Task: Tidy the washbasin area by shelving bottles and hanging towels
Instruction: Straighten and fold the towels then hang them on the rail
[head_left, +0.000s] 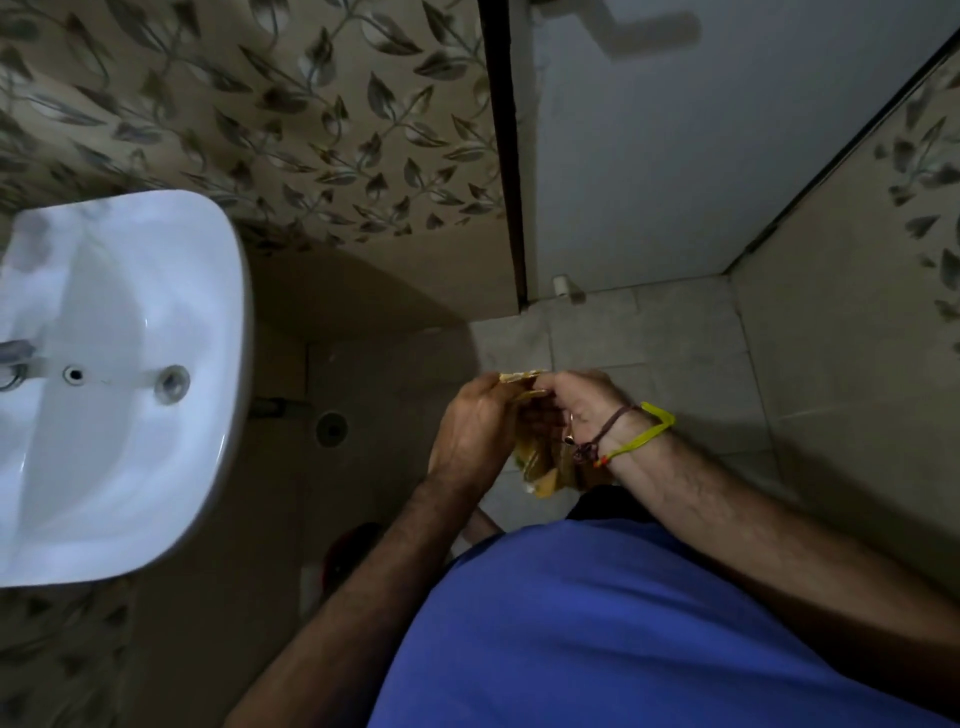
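Note:
A small yellowish-brown towel (543, 462) hangs bunched between my two hands, in front of my blue shirt. My left hand (475, 426) grips its left side with curled fingers. My right hand (582, 405), with thread bands on the wrist, pinches the upper edge of the cloth. Most of the towel is hidden behind the hands. No bottles are in view.
A white washbasin (208, 322) juts out at the left, its tap (13, 358) at the frame edge. Leaf-patterned tiles cover the wall. A pale door (675, 156) stands ahead on the right. The tiled floor has a round drain (331, 428).

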